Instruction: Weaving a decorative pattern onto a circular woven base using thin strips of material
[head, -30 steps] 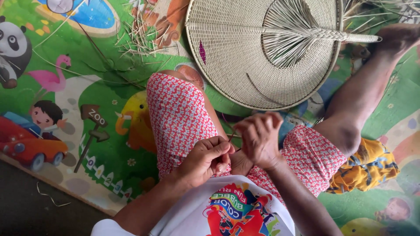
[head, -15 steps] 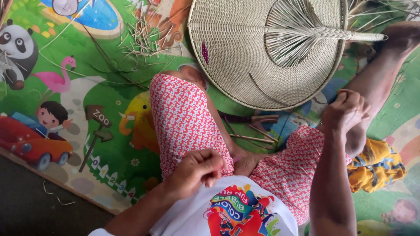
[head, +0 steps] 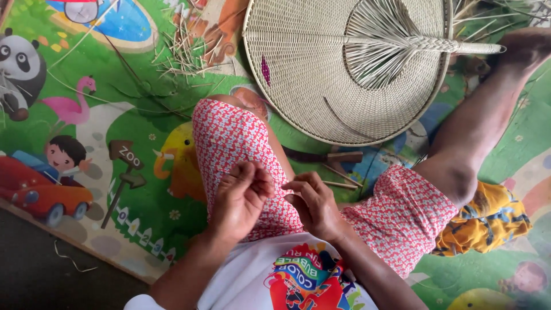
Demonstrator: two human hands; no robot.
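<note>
Hands meet low in the middle of the frame, over the red patterned shorts (head: 241,143): the left hand (head: 241,198) and right hand (head: 313,204) both curl their fingertips together as if pinching a thin strip, too fine to make out. Above them, at upper centre, a round woven fan (head: 310,74) lies flat on the cartoon play mat (head: 115,115), well apart from both hands.

Woven fan (head: 321,86) and knife (head: 324,156) ahead of knees.

Head view: we look from the wearer's head, straight down and close, onto our lap, the left hand (head: 241,198) and the right hand (head: 313,204).
Facing: forward over the play mat (head: 143,132).
Shared: we have one view only.
</note>
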